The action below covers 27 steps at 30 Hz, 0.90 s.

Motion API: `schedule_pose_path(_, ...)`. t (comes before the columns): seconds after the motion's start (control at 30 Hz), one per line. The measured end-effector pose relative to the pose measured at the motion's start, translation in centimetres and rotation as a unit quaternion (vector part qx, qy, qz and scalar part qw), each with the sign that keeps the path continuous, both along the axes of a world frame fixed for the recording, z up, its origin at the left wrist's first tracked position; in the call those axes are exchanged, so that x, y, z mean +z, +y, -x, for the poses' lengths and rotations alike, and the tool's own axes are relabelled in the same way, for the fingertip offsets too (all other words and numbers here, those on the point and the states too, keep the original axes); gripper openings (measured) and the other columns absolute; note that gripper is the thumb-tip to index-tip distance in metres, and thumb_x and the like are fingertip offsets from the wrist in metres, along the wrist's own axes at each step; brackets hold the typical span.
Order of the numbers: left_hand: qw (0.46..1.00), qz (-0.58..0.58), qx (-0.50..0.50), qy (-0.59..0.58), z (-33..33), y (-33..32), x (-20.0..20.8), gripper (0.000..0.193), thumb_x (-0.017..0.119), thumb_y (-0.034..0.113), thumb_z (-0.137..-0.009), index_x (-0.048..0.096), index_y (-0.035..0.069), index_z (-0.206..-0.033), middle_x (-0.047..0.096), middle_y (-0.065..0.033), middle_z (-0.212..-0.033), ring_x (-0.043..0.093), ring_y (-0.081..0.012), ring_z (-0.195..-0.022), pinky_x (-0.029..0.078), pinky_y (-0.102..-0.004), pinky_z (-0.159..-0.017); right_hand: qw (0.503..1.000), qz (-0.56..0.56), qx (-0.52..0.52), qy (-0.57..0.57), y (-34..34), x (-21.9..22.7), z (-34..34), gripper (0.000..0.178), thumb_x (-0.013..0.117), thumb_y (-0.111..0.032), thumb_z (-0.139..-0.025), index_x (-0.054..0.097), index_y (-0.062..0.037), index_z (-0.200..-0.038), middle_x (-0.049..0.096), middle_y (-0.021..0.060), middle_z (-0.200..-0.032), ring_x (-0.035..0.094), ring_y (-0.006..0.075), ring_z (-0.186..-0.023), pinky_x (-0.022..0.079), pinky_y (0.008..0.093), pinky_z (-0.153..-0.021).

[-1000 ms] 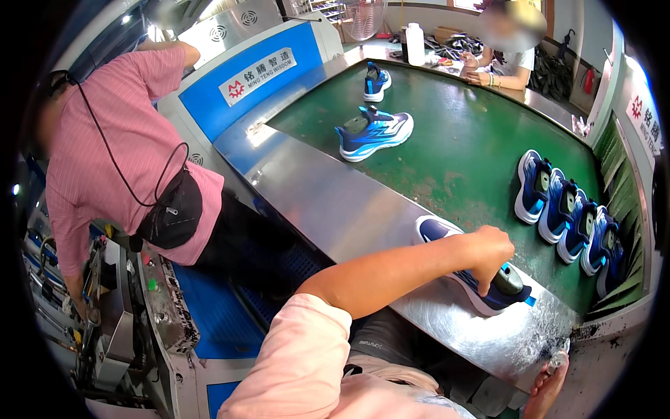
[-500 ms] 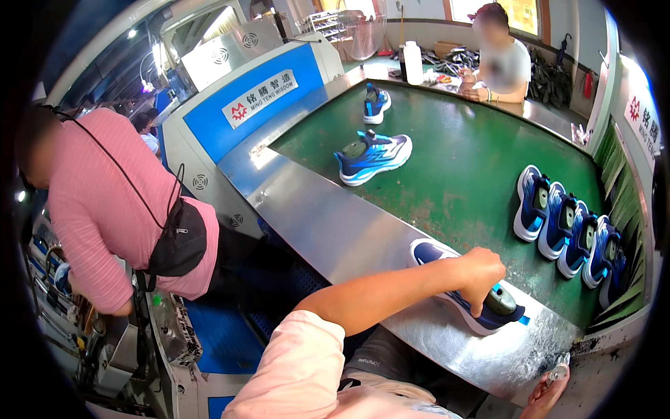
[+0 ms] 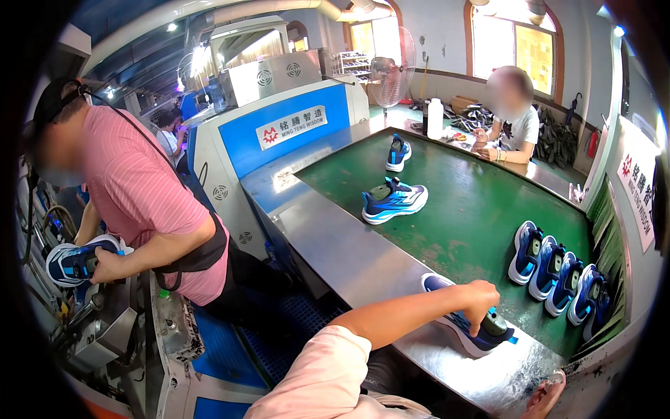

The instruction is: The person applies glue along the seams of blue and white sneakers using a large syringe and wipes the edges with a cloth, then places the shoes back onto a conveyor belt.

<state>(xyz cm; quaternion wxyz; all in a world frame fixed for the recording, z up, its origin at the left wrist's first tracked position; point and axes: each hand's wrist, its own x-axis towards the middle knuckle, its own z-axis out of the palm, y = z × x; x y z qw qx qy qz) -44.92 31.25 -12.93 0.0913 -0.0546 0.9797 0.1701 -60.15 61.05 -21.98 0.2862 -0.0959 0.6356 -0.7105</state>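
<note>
A navy and white sneaker (image 3: 457,322) with a dark green shoe last (image 3: 494,322) inside lies lengthwise on the metal ledge, its toe to the left. My left hand (image 3: 480,302) is closed on its upper near the ankle opening, partly hiding it. At the ledge's right end, low in the picture, my right hand (image 3: 544,399) is closed on a small whitish, translucent piece (image 3: 555,378) whose kind I cannot make out. That hand is partly cut off by the dark rim.
A green conveyor belt (image 3: 474,202) carries two sneakers farther back and a row of several at the right, beside green strip curtains (image 3: 608,244). A person in pink (image 3: 153,181) at the left holds a sneaker (image 3: 84,261). Another person (image 3: 513,126) sits behind the belt.
The view has shifted, so the scene sits lower and more to the right. The person in pink now shows a sneaker in hand. Both my hands keep their grips.
</note>
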Motion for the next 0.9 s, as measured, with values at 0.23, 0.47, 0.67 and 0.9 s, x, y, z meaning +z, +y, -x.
schedule_pose_path(0.23, 0.997, 0.071, 0.007, -0.014, 1.4, -0.8, 0.8, 0.054, 0.08, 0.039, -0.04, 0.063, 0.002, -0.076, 0.063, -0.0116, -0.076, 0.06, -0.0263, -0.076, 0.048, -0.0332, -0.066, 1.0, 0.012, 0.016, 0.018, -0.9, -0.1, 1.7, 0.056, 0.035, -0.059, -0.081, 0.037, -0.009, -0.107, 0.044, 0.0022, -0.066, 0.034, 0.0048, -0.046, 0.027, 0.0157, -0.037)
schedule_pose_path(0.47, 0.994, 0.108, 0.013, -0.021, 1.5, -0.3, 1.0, 0.05, 0.08, 0.038, -0.04, 0.064, 0.003, -0.073, 0.063, -0.0109, -0.074, 0.061, -0.0253, -0.074, 0.048, -0.0329, -0.065, 0.999, 0.013, 0.021, 0.025, -0.2, -0.3, 2.1, 0.059, 0.036, -0.06, -0.08, 0.036, -0.0083, -0.109, 0.043, 0.0022, -0.065, 0.034, 0.0048, -0.045, 0.028, 0.0158, -0.037)
schedule_pose_path(0.67, 0.997, 0.069, 0.005, 0.032, 0.7, 0.6, 0.6, 0.044, 0.078, 0.031, -0.04, 0.063, 0.002, -0.07, 0.062, -0.0132, -0.072, 0.06, -0.0271, -0.073, 0.048, -0.0339, -0.066, 1.0, 0.007, 0.0, 0.03, 1.6, -0.6, 1.2, 0.061, 0.036, -0.061, -0.079, 0.035, -0.0077, -0.11, 0.043, 0.0023, -0.064, 0.034, 0.0048, -0.045, 0.028, 0.0158, -0.037)
schedule_pose_path(0.9, 0.958, -0.037, -0.047, 0.28, -7.7, 4.3, -1.2, 0.034, 0.07, 0.013, -0.047, 0.051, 0.001, -0.072, 0.052, -0.0137, -0.073, 0.053, -0.0317, -0.074, 0.043, -0.0393, -0.065, 1.0, 0.007, 0.018, 0.009, 1.2, 0.6, -3.1, 0.064, 0.036, -0.062, -0.079, 0.034, -0.007, -0.112, 0.042, 0.0024, -0.063, 0.034, 0.0048, -0.044, 0.028, 0.0159, -0.036)
